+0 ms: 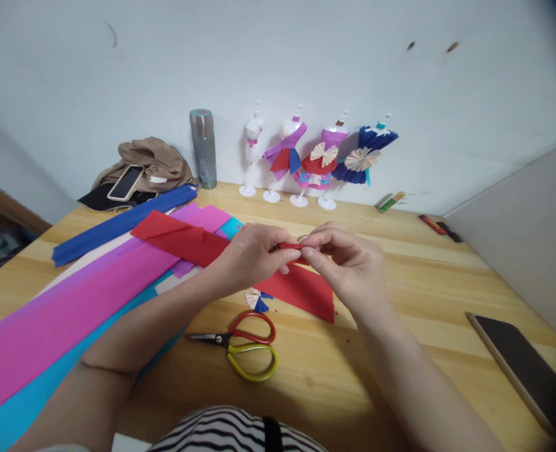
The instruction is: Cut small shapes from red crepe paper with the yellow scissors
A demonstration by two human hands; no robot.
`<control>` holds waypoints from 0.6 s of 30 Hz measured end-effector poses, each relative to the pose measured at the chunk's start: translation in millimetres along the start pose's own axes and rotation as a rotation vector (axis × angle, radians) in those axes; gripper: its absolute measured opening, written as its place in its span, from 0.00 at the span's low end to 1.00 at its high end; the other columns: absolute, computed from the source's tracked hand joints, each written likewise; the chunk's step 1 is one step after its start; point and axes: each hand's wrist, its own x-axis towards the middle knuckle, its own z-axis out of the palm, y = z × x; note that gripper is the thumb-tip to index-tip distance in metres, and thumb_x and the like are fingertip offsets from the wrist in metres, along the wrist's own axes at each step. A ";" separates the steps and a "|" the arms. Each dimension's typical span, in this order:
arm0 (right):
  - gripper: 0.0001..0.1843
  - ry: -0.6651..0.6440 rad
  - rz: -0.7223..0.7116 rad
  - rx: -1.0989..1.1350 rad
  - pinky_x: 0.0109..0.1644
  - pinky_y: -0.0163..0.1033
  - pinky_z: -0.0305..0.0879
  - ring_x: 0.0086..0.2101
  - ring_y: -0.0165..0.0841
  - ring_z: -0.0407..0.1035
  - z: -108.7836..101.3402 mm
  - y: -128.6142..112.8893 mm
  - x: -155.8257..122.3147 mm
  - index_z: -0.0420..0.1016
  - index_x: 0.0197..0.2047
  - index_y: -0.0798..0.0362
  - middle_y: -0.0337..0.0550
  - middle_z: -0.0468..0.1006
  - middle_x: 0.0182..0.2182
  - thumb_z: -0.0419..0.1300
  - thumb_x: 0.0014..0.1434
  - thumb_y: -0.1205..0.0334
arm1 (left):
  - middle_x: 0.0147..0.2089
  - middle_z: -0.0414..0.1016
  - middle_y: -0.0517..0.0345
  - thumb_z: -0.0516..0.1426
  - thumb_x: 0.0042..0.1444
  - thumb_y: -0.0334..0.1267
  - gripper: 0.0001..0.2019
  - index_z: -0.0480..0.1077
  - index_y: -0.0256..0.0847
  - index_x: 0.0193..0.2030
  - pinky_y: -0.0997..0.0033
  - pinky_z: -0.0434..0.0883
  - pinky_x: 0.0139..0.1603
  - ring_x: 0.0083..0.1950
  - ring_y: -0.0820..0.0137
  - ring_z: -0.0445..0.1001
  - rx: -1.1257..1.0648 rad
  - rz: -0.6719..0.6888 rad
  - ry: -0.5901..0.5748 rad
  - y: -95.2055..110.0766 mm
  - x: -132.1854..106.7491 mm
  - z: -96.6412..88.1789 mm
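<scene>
My left hand (252, 256) and my right hand (348, 260) meet above the middle of the wooden table (400, 295). Both pinch a small folded piece of red paper (290, 246) between thumb and fingers. Under them lies a long red crepe paper strip (306, 290). A small blue and white paper fan (258, 299) rests just below my left hand. Scissors (243, 344) with one red and one yellow-green handle lie nearer to me, blades pointing left.
Pink (71, 307), cyan (28, 395) and blue crepe sheets (118, 226) cover the left. Several mannequins in paper dresses (315, 160) stand at the wall beside a flask (203, 147). A cloth bag with a phone (126, 182) sits back left. A dark tablet (523, 367) lies right.
</scene>
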 end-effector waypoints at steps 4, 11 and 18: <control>0.06 -0.009 -0.004 0.003 0.32 0.42 0.66 0.28 0.35 0.69 0.2 -1.5 0.0 0.77 0.27 0.48 0.40 0.74 0.25 0.65 0.56 0.64 | 0.23 0.77 0.60 0.58 0.56 0.35 0.10 0.75 0.37 0.25 0.79 0.65 0.26 0.26 0.75 0.74 0.056 0.051 -0.008 0.9 0.7 -1.8; 0.06 -0.052 0.142 0.156 0.27 0.38 0.65 0.25 0.32 0.67 -1.1 -3.2 2.6 0.78 0.25 0.48 0.39 0.76 0.23 0.68 0.52 0.61 | 0.19 0.74 0.61 0.56 0.58 0.34 0.13 0.71 0.36 0.23 0.82 0.66 0.23 0.22 0.75 0.76 -0.128 0.002 -0.088 -3.5 5.0 -4.3; 0.09 -0.094 0.362 0.386 0.21 0.34 0.58 0.18 0.28 0.63 0.1 12.2 10.2 0.80 0.24 0.50 0.36 0.75 0.17 0.74 0.43 0.57 | 0.16 0.71 0.65 0.57 0.57 0.31 0.11 0.69 0.36 0.23 0.84 0.66 0.19 0.18 0.77 0.74 -0.277 -0.100 -0.112 -10.5 11.5 -4.8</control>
